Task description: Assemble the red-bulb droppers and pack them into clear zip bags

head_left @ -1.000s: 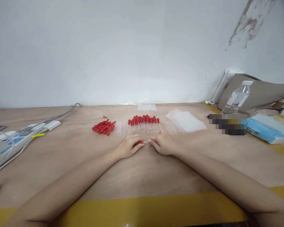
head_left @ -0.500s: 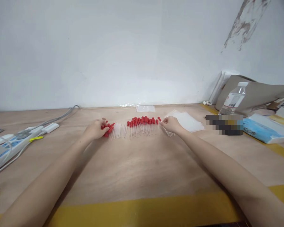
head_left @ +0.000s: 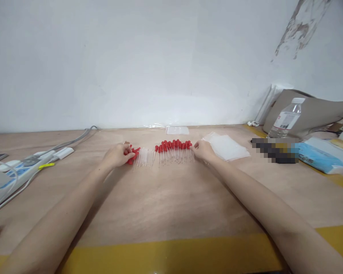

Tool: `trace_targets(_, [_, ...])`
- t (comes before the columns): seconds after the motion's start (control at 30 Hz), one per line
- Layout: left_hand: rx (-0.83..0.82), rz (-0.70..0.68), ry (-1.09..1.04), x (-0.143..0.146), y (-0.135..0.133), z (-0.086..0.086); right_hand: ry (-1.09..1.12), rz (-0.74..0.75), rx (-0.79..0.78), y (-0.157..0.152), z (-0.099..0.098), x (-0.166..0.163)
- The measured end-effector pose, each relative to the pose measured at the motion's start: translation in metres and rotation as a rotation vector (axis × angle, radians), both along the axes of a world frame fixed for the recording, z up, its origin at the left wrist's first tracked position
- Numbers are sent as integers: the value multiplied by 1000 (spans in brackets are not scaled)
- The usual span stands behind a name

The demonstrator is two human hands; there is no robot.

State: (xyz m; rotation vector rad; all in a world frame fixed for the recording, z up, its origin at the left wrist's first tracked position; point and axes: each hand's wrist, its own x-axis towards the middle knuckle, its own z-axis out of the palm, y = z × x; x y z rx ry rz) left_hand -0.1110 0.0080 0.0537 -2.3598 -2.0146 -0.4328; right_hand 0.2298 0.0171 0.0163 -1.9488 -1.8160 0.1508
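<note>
My left hand (head_left: 119, 155) is closed around several red rubber bulbs (head_left: 135, 153), with thumb and fingers curled over them. Just right of it, a batch of thin clear tubes (head_left: 145, 157) lies side by side. Further right is a row of droppers (head_left: 173, 149), their red bulbs toward the wall and clear tips toward me. At the right end of that row my right hand (head_left: 203, 149) pinches a dropper, its red bulb just beside the fingertips. Those fingers hide most of that dropper.
Clear plastic bags (head_left: 226, 147) lie right of my right hand, and a small bag (head_left: 177, 130) near the wall. A water bottle (head_left: 287, 118), a tissue pack (head_left: 317, 156) and a blurred dark object (head_left: 274, 150) are on the right. A power strip (head_left: 18, 179) with cables lies left.
My right hand has moved slightly left, bringing its dropper against the end of the row. My left hand stays at the red bulbs. The whole view has shifted a little.
</note>
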Motion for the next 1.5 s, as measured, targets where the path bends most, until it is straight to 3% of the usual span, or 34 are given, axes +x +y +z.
trace_targets(0.3, [21, 11, 39, 5, 5, -15, -48, -73, -151, -21, 14, 50])
trace_targets(0.5, [114, 65, -117, 18, -4, -8, -60, -37, -57, -26, 5, 37])
trace_targets(0.6, [199, -76, -315, 40, -15, -13, -119, -41, -56, -22, -2, 24])
trace_targets(0.7, [209, -245, -510, 71, -31, -30, -172, -69, -75, -18, -8, 15])
trace_targets(0.8, [132, -423, -520, 97, -47, -48, -192, -99, -70, -17, -11, 10])
trace_targets(0.9, [44, -489, -518, 109, -54, -58, -182, -109, -31, -21, -9, 9])
trace_targets(1.0, [32, -458, -577, 109, -54, -59, -61, 8, 144, -31, -7, 9])
trace_targets(1.13, [64, -457, -607, 109, -54, -57, 171, 404, 405, -52, -14, 3])
trace_targets(1.23, [41, -493, -619, 110, -56, -56, 181, 594, 479, -68, -21, -3])
trace_targets(1.33, [21, -521, -647, 111, -57, -55, 131, 685, 459, -77, -25, -8])
trace_targets(1.5, [15, -525, -654, 110, -56, -58, 112, 698, 460, -78, -28, -14])
